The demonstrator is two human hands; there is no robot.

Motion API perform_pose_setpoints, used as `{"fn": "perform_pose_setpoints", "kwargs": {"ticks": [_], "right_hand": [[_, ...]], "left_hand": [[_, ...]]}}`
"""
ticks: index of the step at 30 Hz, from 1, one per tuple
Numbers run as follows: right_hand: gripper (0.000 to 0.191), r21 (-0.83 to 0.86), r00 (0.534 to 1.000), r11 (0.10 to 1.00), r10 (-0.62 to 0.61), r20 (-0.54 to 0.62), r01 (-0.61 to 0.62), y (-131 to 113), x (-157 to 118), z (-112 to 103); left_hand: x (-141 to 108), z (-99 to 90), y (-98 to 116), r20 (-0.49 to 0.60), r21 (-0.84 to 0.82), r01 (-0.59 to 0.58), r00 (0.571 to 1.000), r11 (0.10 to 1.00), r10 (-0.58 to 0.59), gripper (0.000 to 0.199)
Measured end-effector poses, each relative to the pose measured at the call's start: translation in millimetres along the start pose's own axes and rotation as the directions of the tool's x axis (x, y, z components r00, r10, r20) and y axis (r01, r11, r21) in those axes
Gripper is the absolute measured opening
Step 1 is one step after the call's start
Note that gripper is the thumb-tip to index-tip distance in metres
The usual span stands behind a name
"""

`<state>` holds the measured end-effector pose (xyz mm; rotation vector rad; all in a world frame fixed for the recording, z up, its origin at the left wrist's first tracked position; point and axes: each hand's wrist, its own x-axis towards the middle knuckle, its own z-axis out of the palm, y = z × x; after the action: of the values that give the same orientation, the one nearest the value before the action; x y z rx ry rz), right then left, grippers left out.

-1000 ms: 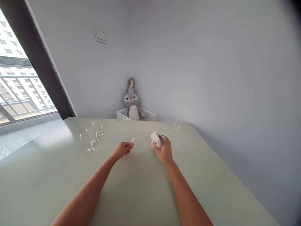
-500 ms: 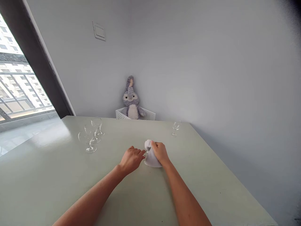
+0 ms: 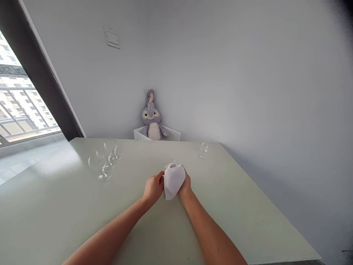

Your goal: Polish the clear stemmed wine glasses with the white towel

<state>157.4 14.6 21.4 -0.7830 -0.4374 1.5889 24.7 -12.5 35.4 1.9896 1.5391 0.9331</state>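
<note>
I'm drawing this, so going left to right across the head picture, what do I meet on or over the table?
Three glasses, left hand, white cloth, right hand, single glass.

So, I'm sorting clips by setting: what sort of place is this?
Probably a room in a home: a plush toy sits in a white basket, stemmed glasses stand on the table, and a many-windowed building shows beyond a railing.

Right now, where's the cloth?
Head view, below centre: the cloth is over the table, between the left hand and the right hand, in the latter's grip.
</note>
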Motion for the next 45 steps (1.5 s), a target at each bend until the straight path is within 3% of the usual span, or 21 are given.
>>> {"fn": "perform_pose_setpoints", "kwargs": {"ticks": [2, 4, 7, 10, 13, 15, 17, 20, 23, 26, 28, 29, 31, 33, 34, 36, 38, 39, 42, 45], "right_hand": [[0.046, 0.0, 0.998, 0.999, 0.052, 0.046, -0.052, 10.5, -11.1, 11.5], [0.05, -0.036, 0.99, 0.999, 0.046, 0.136, -0.041, 21.2, -22.9, 23.3], [0.044, -0.127, 0.963, 0.989, -0.037, 0.268, 0.073, 34.8, -35.1, 35.0], [0.039, -0.223, 0.955, 0.961, -0.099, 0.279, 0.165, 39.5, -34.6, 34.5], [0.038, -0.286, 0.968, 0.939, -0.136, 0.21, 0.194, 31.8, -25.7, 25.2], [0.038, -0.28, 0.974, 0.948, -0.096, 0.207, 0.153, 22.4, -20.8, 19.0], [0.038, -0.257, 0.968, 0.964, 0.006, 0.25, 0.061, 13.6, -19.8, 15.4], [0.039, -0.294, 0.913, 0.953, 0.181, 0.366, -0.071, 6.8, -24.8, 15.7], [0.042, -0.385, 0.838, 0.912, 0.315, 0.445, -0.139, 7.1, -29.8, 18.1], [0.043, -0.504, 0.825, 0.863, 0.318, 0.467, -0.048, 9.4, -27.4, 17.1], [0.039, -0.644, 0.855, 0.749, 0.227, 0.466, 0.152, 11.6, -22.9, 15.1], [0.035, -0.728, 0.877, 0.629, 0.15, 0.457, 0.272, 13.3, -20.8, 14.2], [0.023, -0.859, 0.892, 0.249, -0.046, 0.45, 0.447, 18.0, -18.3, 13.8], [0.016, -0.87, 0.847, -0.14, -0.199, 0.493, 0.473, 23.7, -19.0, 15.6], [0.016, -0.844, 0.817, -0.272, -0.24, 0.525, 0.462, 26.2, -20.3, 17.2], [0.019, -0.8, 0.775, -0.391, -0.27, 0.571, 0.454, 29.2, -23.5, 21.0], [0.022, -0.81, 0.773, -0.338, -0.276, 0.571, 0.478, 28.3, -25.4, 23.8], [0.024, -0.827, 0.784, -0.249, -0.271, 0.559, 0.504, 26.3, -25.4, 24.4], [0.028, -0.819, 0.842, 0.211, -0.216, 0.494, 0.534, 16.9, -21.7, 22.1], [0.029, -0.659, 0.916, 0.682, -0.043, 0.398, 0.318, 9.8, -16.6, 16.0]], "left_hand": [[0.8, 0.3, -1.3, -0.082, -0.161, 0.021, 0.996, 0.987, -0.034, 0.026], [1.2, 0.3, -2.3, -0.195, -0.216, -0.016, 0.98, 0.976, -0.027, 0.021], [0.8, 1.0, -3.0, -0.324, -0.088, -0.113, 0.943, 0.99, 0.079, 0.021], [1.0, 2.2, -3.5, -0.336, -0.055, -0.159, 0.933, 0.986, 0.132, 0.021], [3.9, -1.4, -4.1, -0.136, -0.343, -0.142, 0.986, 0.929, 0.1, 0.031], [7.1, -7.9, -4.3, 0.097, -0.631, 0.013, 0.993, 0.776, 0.062, 0.04], [10.1, -15.7, -4.0, 0.258, -0.797, 0.2, 0.966, 0.57, 0.021, 0.044], [12.1, -24.0, -3.4, 0.349, -0.856, 0.323, 0.937, 0.404, -0.011, 0.052], [12.1, -25.2, -2.9, 0.41, -0.848, 0.378, 0.912, 0.372, 0.007, 0.058], [12.5, -21.2, -2.4, 0.363, -0.849, 0.358, 0.93, 0.389, -0.062, 0.049], [13.0, -16.1, -2.7, 0.272, -0.86, 0.306, 0.952, 0.408, -0.14, 0.044], [13.1, -13.0, -3.2, 0.215, -0.87, 0.273, 0.959, 0.411, -0.183, 0.044], [13.1, -6.5, -5.3, 0.112, -0.891, 0.223, 0.953, 0.397, -0.283, 0.044], [13.0, -1.7, -8.2, 0.075, -0.91, 0.217, 0.924, 0.353, -0.374, 0.04], [13.0, -0.6, -9.6, 0.08, -0.918, 0.225, 0.911, 0.327, -0.404, 0.037], [13.5, -1.3, -11.1, 0.092, -0.935, 0.222, 0.904, 0.276, -0.418, 0.032], [13.9, -4.5, -10.0, 0.079, -0.953, 0.185, 0.916, 0.238, -0.394, 0.029], [13.8, -6.4, -8.4, 0.071, -0.959, 0.168, 0.923, 0.23, -0.378, 0.029], [12.0, -10.9, -0.7, 0.097, -0.946, 0.189, 0.941, 0.262, -0.325, 0.03], [9.0, -12.9, 6.8, 0.149, -0.916, 0.231, 0.955, 0.328, -0.256, 0.032]]}}
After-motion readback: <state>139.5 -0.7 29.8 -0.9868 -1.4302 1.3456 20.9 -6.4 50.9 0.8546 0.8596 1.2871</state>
